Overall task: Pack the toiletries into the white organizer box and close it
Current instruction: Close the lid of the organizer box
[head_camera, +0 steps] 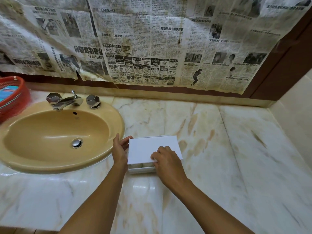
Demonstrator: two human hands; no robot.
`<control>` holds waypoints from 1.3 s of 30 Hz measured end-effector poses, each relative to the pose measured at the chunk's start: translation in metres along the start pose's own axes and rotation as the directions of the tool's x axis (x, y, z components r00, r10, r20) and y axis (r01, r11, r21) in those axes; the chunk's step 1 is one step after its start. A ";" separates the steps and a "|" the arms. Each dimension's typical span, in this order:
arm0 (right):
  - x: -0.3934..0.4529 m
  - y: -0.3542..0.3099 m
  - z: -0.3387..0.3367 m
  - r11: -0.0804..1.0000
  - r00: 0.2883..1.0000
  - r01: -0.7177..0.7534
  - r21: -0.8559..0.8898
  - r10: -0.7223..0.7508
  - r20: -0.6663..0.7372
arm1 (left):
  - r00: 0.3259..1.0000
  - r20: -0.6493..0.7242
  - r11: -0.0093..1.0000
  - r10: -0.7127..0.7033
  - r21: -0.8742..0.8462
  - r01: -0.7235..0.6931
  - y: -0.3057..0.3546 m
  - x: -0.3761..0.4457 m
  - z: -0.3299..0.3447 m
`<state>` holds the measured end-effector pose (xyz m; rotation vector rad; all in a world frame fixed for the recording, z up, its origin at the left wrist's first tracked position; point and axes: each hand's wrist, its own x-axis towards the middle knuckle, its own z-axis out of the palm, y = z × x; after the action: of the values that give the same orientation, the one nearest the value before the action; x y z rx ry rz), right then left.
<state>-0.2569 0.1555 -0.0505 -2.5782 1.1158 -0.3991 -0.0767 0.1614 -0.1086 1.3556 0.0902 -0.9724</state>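
left hand (120,150) at box (143,149) edge, right hand (166,160) on lid

Two bare forearms come up from the bottom edge of the frame, one from lower left of centre, one from lower right; no sleeves show on either, no cuff, no fabric anywhere along them; both arms are slim and taper toward the wrists near the middle of the frame; the left hand (120,150) wears no ring, no watch, no band at the wrist; the right hand (166,160) is the same, bare wrist, knuckles showing as a row of small bumps; nails, where they can be seen, look short; finer detail is too soft to tell.
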 end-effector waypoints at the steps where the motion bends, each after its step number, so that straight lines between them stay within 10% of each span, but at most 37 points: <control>1: 0.000 0.001 0.000 1.000 1.000 -0.005 0.007 0.005 0.014 | 1.000 -0.004 1.000 0.001 0.001 -0.001 0.000 0.001 0.000; 18: 0.002 0.006 0.008 0.997 0.988 -0.072 -0.001 0.072 0.134 | 0.992 -0.035 0.979 0.117 0.172 -0.109 -0.003 0.000 0.001; 21: 0.003 0.012 0.013 0.988 0.988 -0.142 0.065 0.146 -0.056 | 0.982 -0.025 0.950 0.185 0.260 -0.172 -0.004 -0.001 -0.002; 25: 0.005 0.026 0.019 0.922 0.869 -0.360 0.144 0.388 -0.308 | 0.961 -0.002 0.883 0.276 0.395 -0.253 -0.010 -0.006 -0.011; 31: 0.001 0.041 0.031 0.581 0.718 -0.609 0.540 0.694 0.063 | 0.956 -0.061 0.872 0.286 0.429 -0.233 -0.014 -0.014 -0.012; 39: 0.016 0.037 0.031 0.497 0.648 -0.600 0.627 0.761 0.017 | 0.956 -0.083 0.893 0.280 0.388 -0.228 -0.009 -0.002 0.002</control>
<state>-0.2592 0.1249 -0.0903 -1.3826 1.6819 -0.7460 -0.0845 0.1617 -0.1139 1.7383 -0.1773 -0.6926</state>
